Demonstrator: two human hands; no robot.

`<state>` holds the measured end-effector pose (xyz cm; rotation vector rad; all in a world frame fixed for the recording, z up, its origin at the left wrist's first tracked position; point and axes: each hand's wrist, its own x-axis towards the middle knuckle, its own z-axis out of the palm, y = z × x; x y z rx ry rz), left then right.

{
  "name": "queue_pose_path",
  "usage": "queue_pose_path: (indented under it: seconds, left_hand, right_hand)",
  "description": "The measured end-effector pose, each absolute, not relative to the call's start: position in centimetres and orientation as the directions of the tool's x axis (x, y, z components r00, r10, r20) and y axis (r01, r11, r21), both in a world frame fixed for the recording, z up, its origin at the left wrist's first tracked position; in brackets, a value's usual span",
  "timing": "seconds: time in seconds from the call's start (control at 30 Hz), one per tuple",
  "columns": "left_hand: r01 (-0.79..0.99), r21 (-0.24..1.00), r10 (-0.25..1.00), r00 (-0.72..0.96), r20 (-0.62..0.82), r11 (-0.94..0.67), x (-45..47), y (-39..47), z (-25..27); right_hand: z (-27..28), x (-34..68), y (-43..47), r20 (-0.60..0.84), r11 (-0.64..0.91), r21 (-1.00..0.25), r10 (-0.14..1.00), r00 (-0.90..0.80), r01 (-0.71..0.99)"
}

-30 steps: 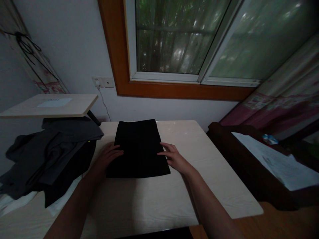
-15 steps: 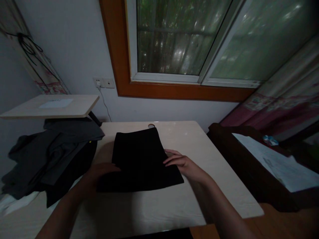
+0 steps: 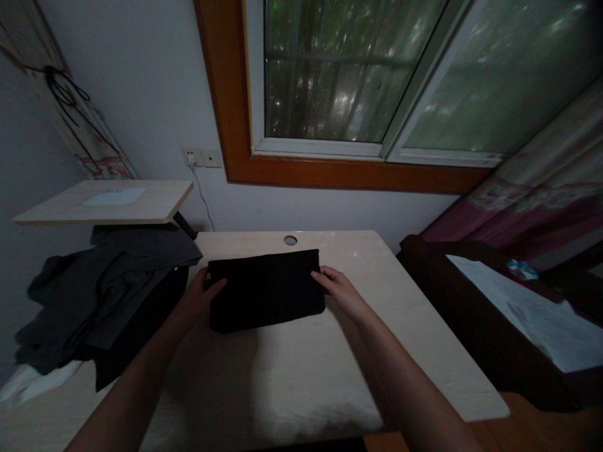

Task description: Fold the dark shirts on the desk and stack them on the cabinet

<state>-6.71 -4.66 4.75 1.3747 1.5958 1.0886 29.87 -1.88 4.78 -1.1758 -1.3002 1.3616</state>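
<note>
One head-worn camera looks forward and down from close above the pale wooden table, facing the wood-framed window

The room is dim, so the black cloth at the frame's centre reads as one dark block; I cannot make out its seams or how many layers are folded. My left hand has its fingertips lost against the cloth's left edge, and whether my right hand grips it or only rests there I cannot tell. Both my forearms run off the bottom edge. The grey clothes pile at lower left merges into shadow and is cut by the left edge. The paper sheet at right is cropped, its print too blurred to read.
</note>
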Motion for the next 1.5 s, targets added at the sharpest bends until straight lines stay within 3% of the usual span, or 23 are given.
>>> queue_pose_path:
  seconds: [0.2,0.37,0.47,0.73,0.83,0.9,1.03,1.13,1.23,1.33,1.5]
  left_hand:
    - [0.376,0.92,0.988,-0.139,-0.064,0.113,-7.2,-4.4,1.2]
    - [0.325,0.944,0.994,-0.108,-0.031,0.065,-7.1,-5.1,1.2]
    - [0.278,0.958,0.99,-0.135,-0.029,0.066,-6.6,-5.0,1.5]
    - [0.373,0.915,0.97,-0.233,-0.071,0.156,-5.5,-4.4,1.9]
    - [0.506,0.855,0.966,-0.258,0.028,0.111,-5.4,-4.6,2.1]
    - [0.619,0.785,0.952,-0.254,0.17,0.025,-5.3,-4.9,2.6]
    - [0.82,0.534,0.896,-0.059,0.441,-0.208,-4.0,-5.8,4.8]
    - [0.858,0.366,0.884,0.189,0.429,-0.361,-1.5,-6.1,6.1]
    - [0.862,0.276,0.876,0.315,0.367,-0.425,1.3,-5.6,5.6]
    - [0.887,0.256,0.904,0.308,0.295,-0.385,2.7,-4.5,3.7]
    - [0.903,0.261,0.921,0.263,0.287,-0.34,1.9,-3.0,1.5]
  right_hand:
    - [1.3,29.1,-1.9,-0.192,-0.215,-0.969,0.965,-0.177,-0.121]
    - [0.7,29.7,-2.4,-0.145,-0.157,-0.984,0.981,-0.132,-0.088]
    - [0.5,29.8,-2.6,-0.096,-0.098,-0.995,0.993,-0.073,-0.028]
    - [-0.5,30.0,-2.8,-0.031,-0.023,-0.962,0.999,-0.027,0.272]
    - [-0.3,30.1,-2.8,0.016,0.026,-0.929,0.999,-0.03,0.369]
    - [0.3,30.1,-2.9,0.072,0.07,-0.891,0.997,-0.012,0.449]
    - [3.0,28.9,-3.3,0.327,0.24,-0.733,0.945,0.021,0.636]
    - [5.1,26.5,-3.3,0.434,0.374,-0.598,0.895,-0.105,0.709]
    - [5.6,23.3,-2.7,0.38,0.484,-0.493,0.867,-0.322,0.723]
    - [4.2,21.0,-1.7,0.278,0.511,-0.402,0.859,-0.43,0.76]
    - [1.4,21.3,-0.2,0.219,0.484,-0.345,0.875,-0.432,0.804]
